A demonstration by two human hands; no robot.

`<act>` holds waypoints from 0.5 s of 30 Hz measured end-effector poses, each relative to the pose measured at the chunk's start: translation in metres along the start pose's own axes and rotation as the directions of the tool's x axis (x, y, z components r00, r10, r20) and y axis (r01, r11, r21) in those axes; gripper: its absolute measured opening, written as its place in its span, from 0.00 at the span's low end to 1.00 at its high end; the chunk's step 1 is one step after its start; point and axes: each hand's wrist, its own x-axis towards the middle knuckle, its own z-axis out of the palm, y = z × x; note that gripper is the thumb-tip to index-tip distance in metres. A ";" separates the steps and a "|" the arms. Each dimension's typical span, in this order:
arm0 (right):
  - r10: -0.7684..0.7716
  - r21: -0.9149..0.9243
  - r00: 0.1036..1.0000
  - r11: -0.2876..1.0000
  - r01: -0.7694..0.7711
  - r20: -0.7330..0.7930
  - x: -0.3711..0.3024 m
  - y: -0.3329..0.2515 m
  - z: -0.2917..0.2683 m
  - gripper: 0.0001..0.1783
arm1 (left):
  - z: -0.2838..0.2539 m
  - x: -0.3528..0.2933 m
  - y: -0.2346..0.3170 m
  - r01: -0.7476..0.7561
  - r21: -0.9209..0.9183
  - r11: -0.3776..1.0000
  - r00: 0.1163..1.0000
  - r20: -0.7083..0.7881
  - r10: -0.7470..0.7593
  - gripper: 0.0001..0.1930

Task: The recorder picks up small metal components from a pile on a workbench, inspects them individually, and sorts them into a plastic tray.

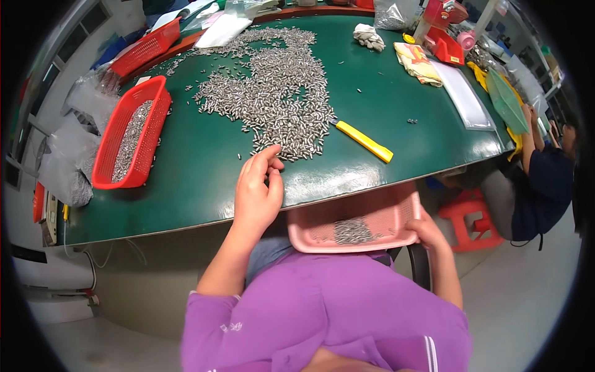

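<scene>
A wide heap of small shiny metal pins (279, 93) is spread over the green table (204, 173). At the heap's near edge rests my left hand (257, 189), its fingers loosely bent and apart, the fingertips by the nearest pins. No held piece shows in it. My right hand (427, 230) grips the right rim of a pink plastic basket (310, 239), held at my lap under the table's front edge. Inside the basket lies a small pile of the same pins (353, 230). The table edge hides the basket's far side.
A yellow-handled cutter (365, 141) lies right of the heap. At left stands a red basket (162, 102) holding pins, beside clear plastic bags (71, 149). White gloves (369, 37) and a folded yellow-patterned cloth (417, 63) lie farther back. Another person (545, 180) sits at right near a red stool (469, 220).
</scene>
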 end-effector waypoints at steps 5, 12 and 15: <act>-0.112 0.095 0.972 0.986 0.134 -0.207 -0.044 0.025 -0.102 0.38 | 0.000 0.001 -0.002 -0.018 0.009 1.000 1.000 0.008 0.018 0.21; -0.073 0.031 0.896 0.995 0.096 -0.439 -0.121 0.032 -0.202 0.41 | 0.003 0.001 -0.004 -0.039 0.034 0.999 0.999 0.005 0.039 0.21; -0.039 0.042 0.877 0.997 0.068 -0.479 -0.162 0.047 -0.250 0.39 | 0.003 0.002 -0.003 -0.049 0.051 0.998 0.999 0.007 0.049 0.21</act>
